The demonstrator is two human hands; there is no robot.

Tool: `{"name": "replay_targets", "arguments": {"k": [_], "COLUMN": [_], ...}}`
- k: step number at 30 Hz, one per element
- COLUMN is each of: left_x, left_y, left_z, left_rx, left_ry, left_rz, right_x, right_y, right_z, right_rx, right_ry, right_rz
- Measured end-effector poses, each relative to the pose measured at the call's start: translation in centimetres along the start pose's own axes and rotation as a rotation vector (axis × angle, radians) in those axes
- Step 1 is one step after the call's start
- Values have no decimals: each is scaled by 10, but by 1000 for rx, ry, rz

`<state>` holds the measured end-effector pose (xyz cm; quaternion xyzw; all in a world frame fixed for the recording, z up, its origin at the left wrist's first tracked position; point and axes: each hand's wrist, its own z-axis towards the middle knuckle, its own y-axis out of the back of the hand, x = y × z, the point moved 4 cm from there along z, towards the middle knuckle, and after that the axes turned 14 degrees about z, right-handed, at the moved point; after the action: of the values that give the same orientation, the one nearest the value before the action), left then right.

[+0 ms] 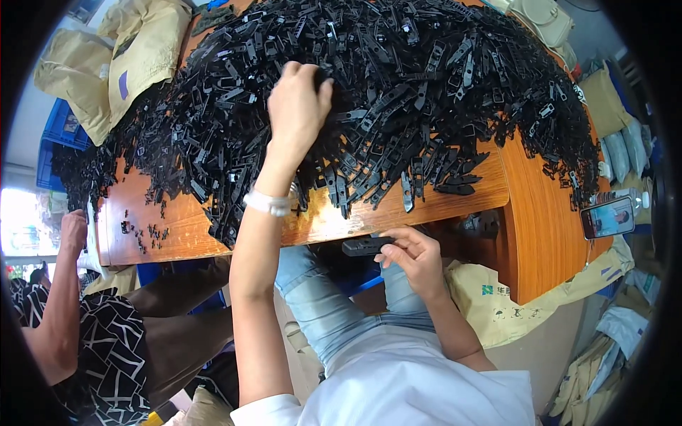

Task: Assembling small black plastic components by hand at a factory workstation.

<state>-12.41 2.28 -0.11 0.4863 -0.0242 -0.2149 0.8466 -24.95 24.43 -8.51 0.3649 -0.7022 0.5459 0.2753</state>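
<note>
My left hand (297,103) is over the large heap of small black plastic parts (383,78) on the table. Its fingers curl down among the parts, with the thumb a little apart; the fingertips and whatever lies between them are hidden. A pale bracelet is on that wrist. Just off the table's front edge, above my lap, my right hand (413,257) pinches a long black plastic clip-like piece (364,246) by its right end. The piece lies roughly level and points left. Nearest to it are loose parts at the heap's front fringe.
The wooden table (547,213) curves around me. A phone on a stand (607,219) is at its right end. Large paper sacks (142,57) stand at the back left, near blue crates (60,131). Another person's arm (64,298) is at far left. Sacks (490,298) lie below right.
</note>
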Motion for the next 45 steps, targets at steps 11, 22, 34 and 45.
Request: {"name": "replay_targets", "arguments": {"k": [11,22,34,45], "left_x": [-31,-47,-57,-22], "left_y": [61,86,90,59], "left_z": [-162,-184,-195,-240], "left_rx": [516,499,455,778], "left_ry": [390,202,89,327], "left_rz": [-1050,-895,-616,-1044], "right_x": [39,38,35,7], "right_y": [-13,-26,-31,-29], "right_z": [-1,-29,-19,-7], "right_rx": [47,93,197,320], "right_ry": [250,429,518,258], "right_rz": [-4,-423,-643,-497]}}
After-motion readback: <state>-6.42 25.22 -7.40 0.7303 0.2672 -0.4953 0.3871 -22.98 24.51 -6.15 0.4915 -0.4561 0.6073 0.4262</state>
